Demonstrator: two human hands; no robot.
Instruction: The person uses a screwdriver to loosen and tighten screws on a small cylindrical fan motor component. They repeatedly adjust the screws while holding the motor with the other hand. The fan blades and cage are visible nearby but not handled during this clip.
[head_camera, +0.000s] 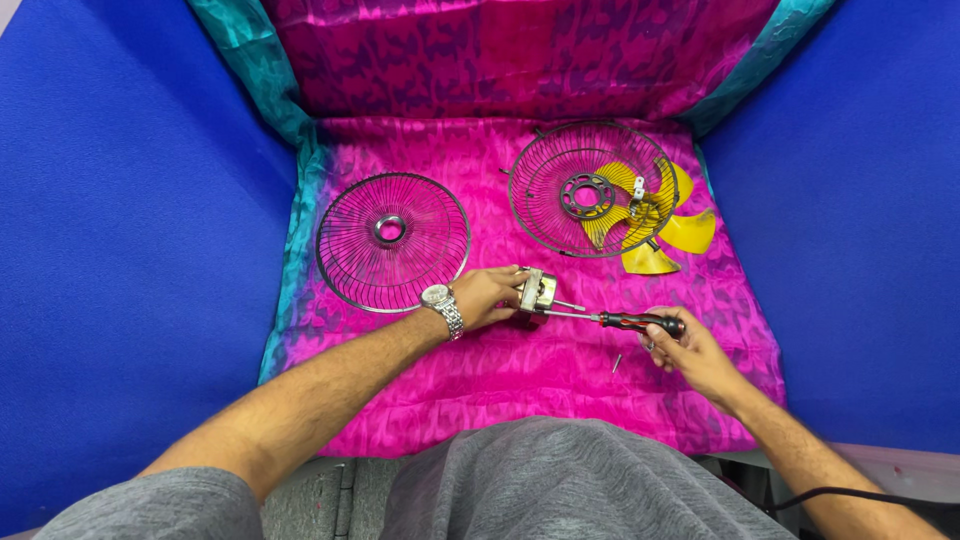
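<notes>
A small metal fan motor (537, 291) was grasped in the left hand (487, 296), the fingers closed round its near side, so that its shaft pointed away towards the right. A screwdriver (615, 320) with a red and black handle was clenched in the right hand (685, 350), and its tip was laid against the motor, just below the left-hand grip. A silver wristwatch (441, 305) was worn on the left wrist. A small screw (617, 362) was seen lying on the pink cloth (520, 380), just to the left of the right hand and apart from it. Beyond the left hand, close to its knuckles, a round wire fan guard (392, 241) was laid flat. A second wire guard (592, 190) was set well beyond the screwdriver, resting partly over a yellow fan blade (675, 238). The cloth was bounded on both sides by blue panels (130, 230).
</notes>
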